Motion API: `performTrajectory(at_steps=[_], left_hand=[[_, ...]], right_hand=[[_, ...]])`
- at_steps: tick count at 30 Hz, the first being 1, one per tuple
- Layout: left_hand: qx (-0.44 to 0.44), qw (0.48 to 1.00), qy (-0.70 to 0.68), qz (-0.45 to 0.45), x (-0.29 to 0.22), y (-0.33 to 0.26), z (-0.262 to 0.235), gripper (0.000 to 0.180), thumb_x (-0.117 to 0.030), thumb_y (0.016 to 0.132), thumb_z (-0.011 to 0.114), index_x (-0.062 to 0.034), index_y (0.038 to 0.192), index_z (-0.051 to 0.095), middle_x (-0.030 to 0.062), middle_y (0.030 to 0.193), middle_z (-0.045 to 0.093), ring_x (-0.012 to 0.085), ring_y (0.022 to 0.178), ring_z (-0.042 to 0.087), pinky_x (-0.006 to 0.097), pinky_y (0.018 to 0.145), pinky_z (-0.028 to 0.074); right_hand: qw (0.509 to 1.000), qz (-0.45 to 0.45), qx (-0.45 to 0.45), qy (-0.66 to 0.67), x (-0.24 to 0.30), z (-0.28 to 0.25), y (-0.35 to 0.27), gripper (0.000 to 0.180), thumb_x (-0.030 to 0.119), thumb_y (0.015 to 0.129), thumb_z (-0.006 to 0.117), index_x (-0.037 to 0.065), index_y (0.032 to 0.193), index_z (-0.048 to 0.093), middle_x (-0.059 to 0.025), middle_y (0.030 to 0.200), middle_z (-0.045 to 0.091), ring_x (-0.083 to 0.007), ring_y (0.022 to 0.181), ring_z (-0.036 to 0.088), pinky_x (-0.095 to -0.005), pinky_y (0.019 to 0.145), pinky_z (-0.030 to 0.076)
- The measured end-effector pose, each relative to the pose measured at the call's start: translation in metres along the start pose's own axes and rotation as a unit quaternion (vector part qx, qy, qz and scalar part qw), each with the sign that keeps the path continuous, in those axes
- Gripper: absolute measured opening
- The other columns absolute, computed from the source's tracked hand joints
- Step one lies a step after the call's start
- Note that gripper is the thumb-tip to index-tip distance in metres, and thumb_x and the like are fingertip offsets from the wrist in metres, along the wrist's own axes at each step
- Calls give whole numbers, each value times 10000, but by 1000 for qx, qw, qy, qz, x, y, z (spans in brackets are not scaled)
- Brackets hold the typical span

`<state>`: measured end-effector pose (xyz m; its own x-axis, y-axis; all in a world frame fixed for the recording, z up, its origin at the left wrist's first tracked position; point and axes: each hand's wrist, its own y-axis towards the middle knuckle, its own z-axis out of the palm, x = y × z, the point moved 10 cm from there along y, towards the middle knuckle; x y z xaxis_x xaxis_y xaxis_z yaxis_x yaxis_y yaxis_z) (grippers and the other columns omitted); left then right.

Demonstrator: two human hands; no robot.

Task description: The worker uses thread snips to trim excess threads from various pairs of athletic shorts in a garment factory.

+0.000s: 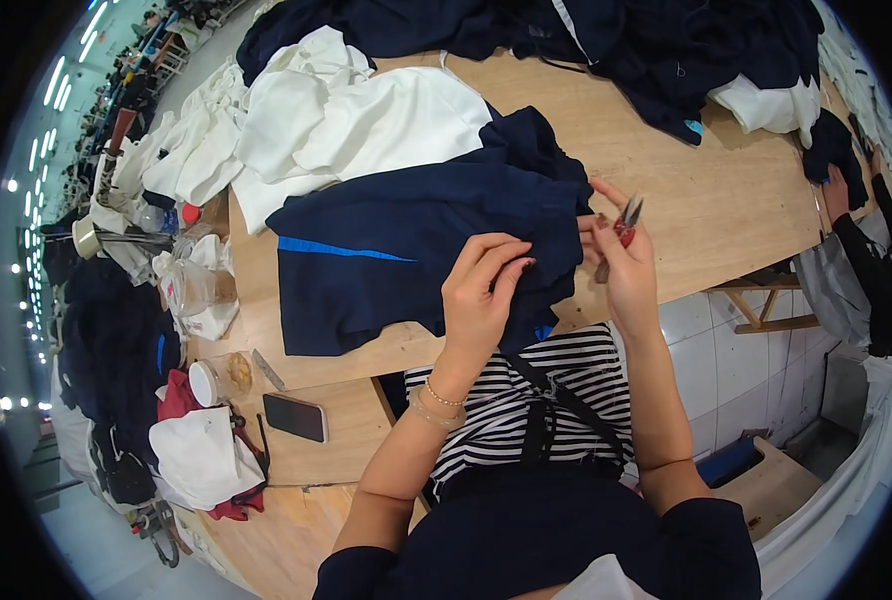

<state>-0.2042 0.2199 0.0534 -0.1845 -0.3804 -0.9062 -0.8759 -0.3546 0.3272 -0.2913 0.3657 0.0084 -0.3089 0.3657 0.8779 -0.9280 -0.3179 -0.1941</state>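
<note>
Head view shows your left hand (481, 290) pressed flat-fingered on the navy garment (416, 250), pinching a fold of its cloth near the edge closest to you. Your right hand (621, 255) is closed around a small pair of red-handled thread snips (626, 220), blades up, held just beside the same edge of the garment. That garment, with its blue stripe, lies spread on the wooden counter (706, 190) directly in front of you, partly hanging over the near edge toward your striped top. By the look of it you are mid-way through trimming this one piece: the snips are at the hem but not visibly cutting. Plenty seems left, judging by the white garments (346, 120) heaped to your left and the dark pile (586, 40) at the far side. A phone (296, 416) and a lidded jar (216, 380) sit on the lower board.
</note>
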Motion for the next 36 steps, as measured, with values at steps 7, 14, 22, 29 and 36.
performTrajectory(at_steps=[7, 14, 22, 29, 36], left_hand=[[-10, 995, 85, 45, -1, -3, 2, 81, 68, 842, 612, 49, 912, 646, 83, 891, 635, 142, 765, 639, 223, 646, 534], [-18, 1000, -8, -2, 18, -6, 1, 143, 57, 844, 621, 46, 987, 616, 93, 895, 605, 142, 782, 649, 236, 669, 559], [-36, 998, 33, 36, 5, -9, 3, 87, 64, 836, 621, 47, 920, 635, 84, 866, 602, 137, 714, 625, 233, 620, 552], [-46, 999, -10, 4, 13, -7, -2, 64, 76, 885, 543, 72, 921, 596, 100, 856, 594, 146, 714, 620, 237, 645, 570], [-41, 998, -22, 34, 6, -10, 0, 70, 48, 860, 593, 52, 929, 605, 104, 873, 592, 183, 740, 634, 248, 634, 550]], right_hand=[[914, -60, -84, -392, 45, -48, -20, 256, 197, 975, 514, 14, 1146, 460, -86, 827, 591, -128, 719, 538, -235, 669, 428], [894, -149, 13, -423, 63, -15, -40, 192, 97, 903, 596, -16, 1045, 533, -118, 879, 604, -154, 787, 557, -249, 722, 447], [873, -100, 51, -474, 58, 2, -38, 183, 59, 796, 697, -11, 903, 566, -103, 789, 650, -157, 670, 589, -261, 626, 464], [827, -149, 127, -527, 62, 28, -30, 273, 126, 755, 746, -13, 796, 515, -125, 708, 625, -188, 549, 508, -283, 517, 403], [822, -154, 142, -530, 62, 31, -30, 270, 120, 750, 733, -10, 755, 497, -124, 660, 597, -199, 527, 487, -282, 500, 386]])
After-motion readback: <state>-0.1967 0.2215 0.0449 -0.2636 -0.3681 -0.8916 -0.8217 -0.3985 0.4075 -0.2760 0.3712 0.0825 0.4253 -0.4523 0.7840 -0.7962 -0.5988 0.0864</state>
